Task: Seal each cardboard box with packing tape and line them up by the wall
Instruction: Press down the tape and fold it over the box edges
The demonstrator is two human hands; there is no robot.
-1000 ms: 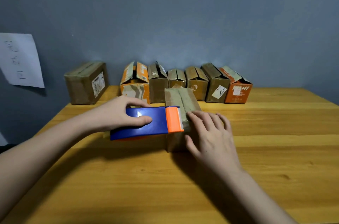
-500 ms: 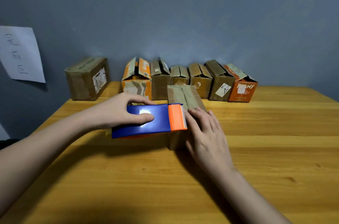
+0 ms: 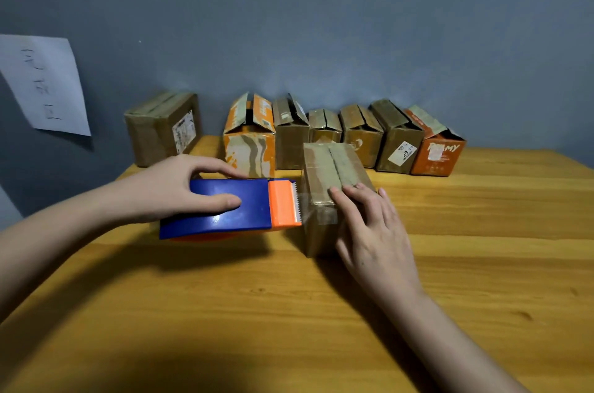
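Observation:
A small brown cardboard box (image 3: 332, 167) with closed flaps stands in the middle of the wooden table (image 3: 450, 264). My left hand (image 3: 173, 188) grips a blue and orange tape dispenser (image 3: 231, 209) just left of the box. A clear strip of tape (image 3: 302, 204) runs from its toothed edge onto the box's near top. My right hand (image 3: 369, 228) rests on the near end of the box, its straight fingers pressing the tape down.
Several boxes with open flaps line the blue wall, from an orange one (image 3: 250, 141) to another orange one (image 3: 437, 151). A closed brown box (image 3: 164, 129) stands apart at the left. A paper sheet (image 3: 45, 84) hangs on the wall.
My left hand has pulled the dispenser leftward off the box, and a short strip of tape now shows between them. My right hand stays on the box.

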